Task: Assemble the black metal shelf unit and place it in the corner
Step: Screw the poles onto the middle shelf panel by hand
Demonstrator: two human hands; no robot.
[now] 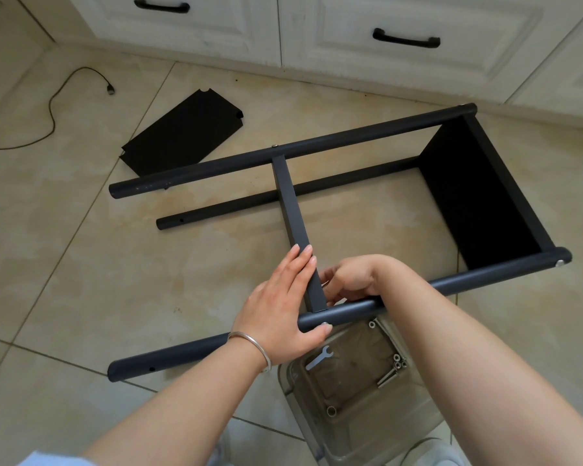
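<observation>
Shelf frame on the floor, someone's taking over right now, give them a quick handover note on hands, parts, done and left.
Left hand: fingers flat along the middle shelf, thumb on the near pole.
Right hand: curled at that shelf-pole joint; what it pinches is hidden.
Done: end shelf joined to the poles.
Left: fix the middle shelf, fit the loose shelf panel lying near the cabinets.
Wrench and bolts sit in the clear tray below.

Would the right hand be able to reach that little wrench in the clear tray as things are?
Probably yes. The wrench lies uncovered in the clear tray just under the near post. The right hand is busy at the crossbar joint and would have to let go first.
</observation>
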